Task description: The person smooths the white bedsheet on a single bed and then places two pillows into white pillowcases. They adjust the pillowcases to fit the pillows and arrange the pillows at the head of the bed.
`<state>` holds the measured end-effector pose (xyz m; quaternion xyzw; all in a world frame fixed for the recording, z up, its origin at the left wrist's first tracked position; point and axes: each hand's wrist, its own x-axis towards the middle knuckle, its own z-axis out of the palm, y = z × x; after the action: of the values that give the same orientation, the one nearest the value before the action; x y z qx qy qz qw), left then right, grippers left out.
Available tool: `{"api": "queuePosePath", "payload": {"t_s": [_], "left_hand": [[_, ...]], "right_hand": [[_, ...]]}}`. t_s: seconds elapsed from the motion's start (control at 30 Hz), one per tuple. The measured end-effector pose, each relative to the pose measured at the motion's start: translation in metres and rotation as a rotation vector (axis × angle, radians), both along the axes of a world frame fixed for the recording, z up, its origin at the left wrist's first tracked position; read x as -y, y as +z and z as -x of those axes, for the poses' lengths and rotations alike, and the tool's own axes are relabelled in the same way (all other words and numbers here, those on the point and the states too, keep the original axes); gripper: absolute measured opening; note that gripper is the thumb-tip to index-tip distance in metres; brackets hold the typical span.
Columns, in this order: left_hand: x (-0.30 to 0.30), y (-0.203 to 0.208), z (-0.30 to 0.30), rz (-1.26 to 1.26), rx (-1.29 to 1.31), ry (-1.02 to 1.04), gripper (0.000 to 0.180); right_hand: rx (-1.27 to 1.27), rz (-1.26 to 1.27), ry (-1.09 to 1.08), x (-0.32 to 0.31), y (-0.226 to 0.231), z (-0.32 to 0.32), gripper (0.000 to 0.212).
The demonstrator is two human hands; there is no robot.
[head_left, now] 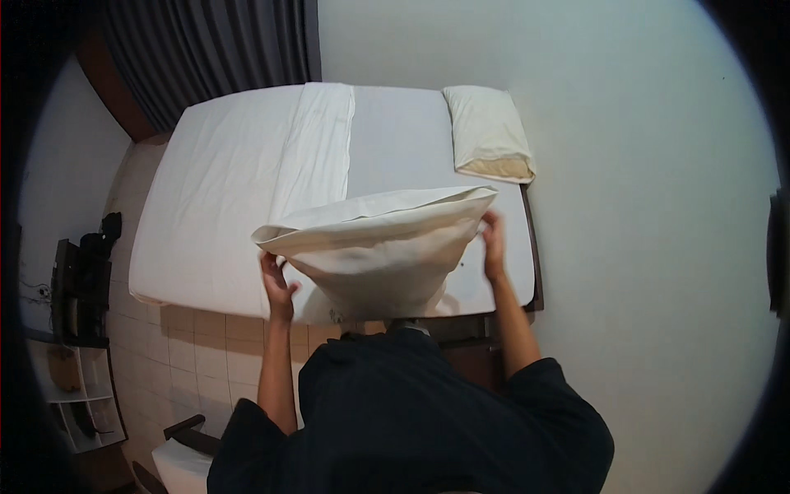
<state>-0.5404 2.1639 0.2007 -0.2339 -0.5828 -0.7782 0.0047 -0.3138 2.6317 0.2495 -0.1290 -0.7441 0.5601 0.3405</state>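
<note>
A pillow in a white pillowcase stands upright in front of my body, at the near edge of the bed. Its wide upper edge shows a long fold, the right end higher than the left. My left hand is beside the pillow's upper left corner, fingers up and thumb apart, open. On the other side, my right hand is close to the upper right corner, slightly blurred, with its fingers apart and not closed on the cloth. Whether the fingertips touch the pillowcase is hard to see.
The bed has a white sheet folded back across its middle. Another pillow lies at the far right, tan fabric showing at its near end. A wall rises right of the bed. Shelves stand at left.
</note>
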Motion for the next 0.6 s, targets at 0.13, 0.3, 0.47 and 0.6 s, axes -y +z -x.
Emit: {"api": "queuePosePath", "payload": {"t_s": [0.13, 0.3, 0.47, 0.6], "left_hand": [[-0.045, -0.013, -0.043, 0.154, 0.321, -0.06, 0.132], [-0.083, -0.032, 0.008, 0.295, 0.463, -0.14, 0.111], [-0.1, -0.111, 0.056, 0.811, 0.262, -0.08, 0.124], [-0.068, -0.19, 0.028, 0.926, 0.543, -0.266, 0.135]], "right_hand": [[0.302, 0.333, 0.251, 0.032, -0.096, -0.018, 0.079], [0.431, 0.137, 0.243, 0.045, -0.131, 0.015, 0.069], [0.573, -0.189, 0.243, 0.002, -0.162, 0.061, 0.076], [0.813, -0.131, -0.034, -0.005, -0.202, 0.076, 0.108]]}}
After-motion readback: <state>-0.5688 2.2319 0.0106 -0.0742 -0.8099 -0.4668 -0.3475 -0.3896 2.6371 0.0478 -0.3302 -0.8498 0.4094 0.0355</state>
